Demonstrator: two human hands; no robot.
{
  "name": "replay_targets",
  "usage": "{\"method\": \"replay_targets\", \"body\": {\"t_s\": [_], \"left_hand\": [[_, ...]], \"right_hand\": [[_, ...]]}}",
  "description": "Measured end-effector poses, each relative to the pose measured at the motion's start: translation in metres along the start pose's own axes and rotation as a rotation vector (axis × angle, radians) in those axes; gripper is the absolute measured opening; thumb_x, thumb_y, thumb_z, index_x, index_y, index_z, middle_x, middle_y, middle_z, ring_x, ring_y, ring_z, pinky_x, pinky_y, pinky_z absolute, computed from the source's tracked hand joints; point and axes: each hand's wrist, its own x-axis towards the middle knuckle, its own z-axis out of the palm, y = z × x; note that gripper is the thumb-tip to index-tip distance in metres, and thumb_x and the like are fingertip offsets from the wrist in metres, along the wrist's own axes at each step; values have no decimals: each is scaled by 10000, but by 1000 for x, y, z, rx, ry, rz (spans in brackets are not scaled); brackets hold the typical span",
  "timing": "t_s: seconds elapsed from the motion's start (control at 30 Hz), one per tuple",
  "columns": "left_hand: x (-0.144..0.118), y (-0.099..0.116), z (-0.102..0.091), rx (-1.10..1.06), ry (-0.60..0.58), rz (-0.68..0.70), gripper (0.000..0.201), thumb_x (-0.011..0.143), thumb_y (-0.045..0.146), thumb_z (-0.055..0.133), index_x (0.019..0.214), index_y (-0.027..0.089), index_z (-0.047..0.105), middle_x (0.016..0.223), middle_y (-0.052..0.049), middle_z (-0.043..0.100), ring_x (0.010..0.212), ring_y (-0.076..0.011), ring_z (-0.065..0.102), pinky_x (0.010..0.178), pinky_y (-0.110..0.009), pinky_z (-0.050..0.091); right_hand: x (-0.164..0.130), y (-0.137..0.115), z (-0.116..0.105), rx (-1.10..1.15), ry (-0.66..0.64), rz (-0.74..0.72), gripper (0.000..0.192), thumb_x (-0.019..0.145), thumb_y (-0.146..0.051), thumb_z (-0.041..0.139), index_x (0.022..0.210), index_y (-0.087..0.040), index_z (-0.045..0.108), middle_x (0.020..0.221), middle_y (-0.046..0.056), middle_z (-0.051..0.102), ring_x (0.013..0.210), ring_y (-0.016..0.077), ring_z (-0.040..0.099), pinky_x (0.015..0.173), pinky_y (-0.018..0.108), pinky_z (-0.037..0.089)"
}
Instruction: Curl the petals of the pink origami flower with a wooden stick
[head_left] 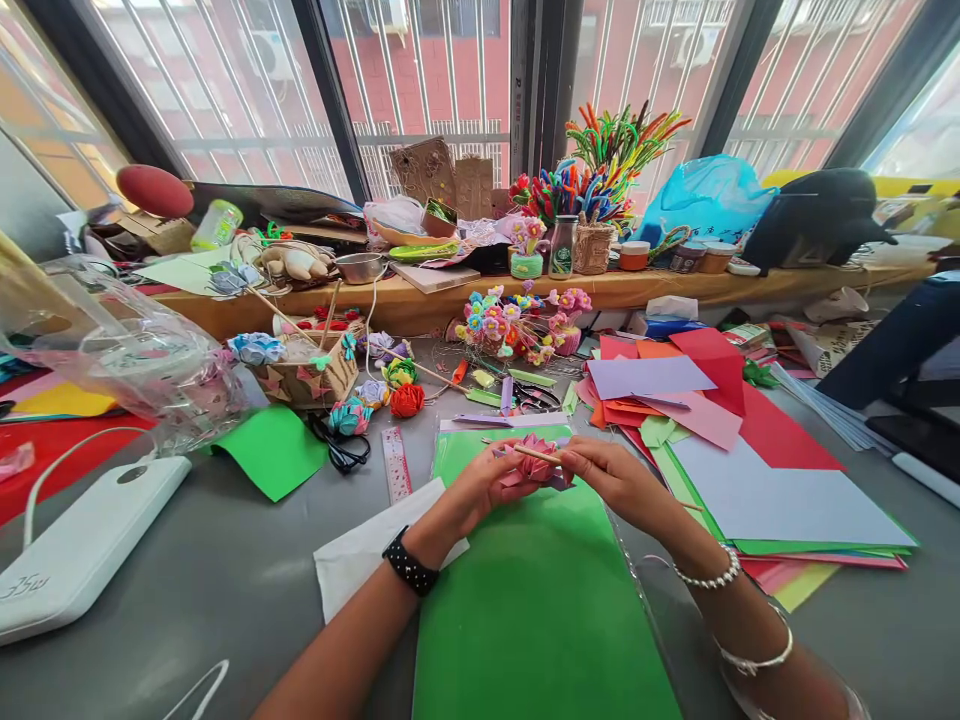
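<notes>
Over a green paper stack (540,610) in a clear sleeve, my left hand (480,487) is closed around a pink folded paper flower (535,462). My right hand (606,470) pinches a thin wooden stick (540,455), which lies across the front of the flower's petals. One end of the stick shows past my right palm. Whether the stick presses on a petal is too small to tell. A white sheet (375,550) lies under my left wrist.
Coloured paper sheets (795,490) are piled at the right. A ruler (396,465), scissors (536,397) and paper flowers (407,400) lie beyond my hands. A cardboard basket (307,380) and a white power bank (90,545) are at the left. Crochet flowers (510,322) stand near the sill.
</notes>
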Motion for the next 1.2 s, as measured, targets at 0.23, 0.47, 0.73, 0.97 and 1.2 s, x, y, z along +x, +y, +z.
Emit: {"method": "replay_targets", "body": {"t_s": [0.23,0.47,0.73,0.97,1.2], "left_hand": [[0,0,0,43,4,-7,153,795,222,567,916,134,542,867,-63,685,735,-134,669,698,-219,529],[0,-1,0,246,13,42,256,803,330,535,962,130,541,906,-104,674,787,-191,667,734,-316,531],[-5,9,-8,677,357,622,473,738,341,608,1162,207,448,1228,-97,465,1137,-234,439,982,-429,311],[-18,10,3,1166,163,1004,97,766,223,595,831,200,664,807,-42,673,795,-184,573,775,-336,423],[-19,10,4,1189,177,977,116,789,260,567,838,182,637,813,-38,687,768,-170,602,746,-295,438]], "right_hand": [[0,0,-2,33,-55,-11,266,852,-361,489,898,-188,686,724,27,651,707,138,567,613,228,444],[0,2,3,-39,59,-40,181,819,-291,554,899,-208,695,734,25,634,618,122,563,535,219,436],[-2,-2,10,-195,233,-106,175,831,-256,540,904,-205,691,786,42,608,716,157,561,644,273,440],[-3,0,13,-323,316,-253,175,841,-222,525,903,-184,684,801,56,621,764,168,575,670,277,466],[-4,-6,15,-348,397,-318,187,850,-231,508,873,-177,685,794,69,634,752,171,576,666,278,472]]}}
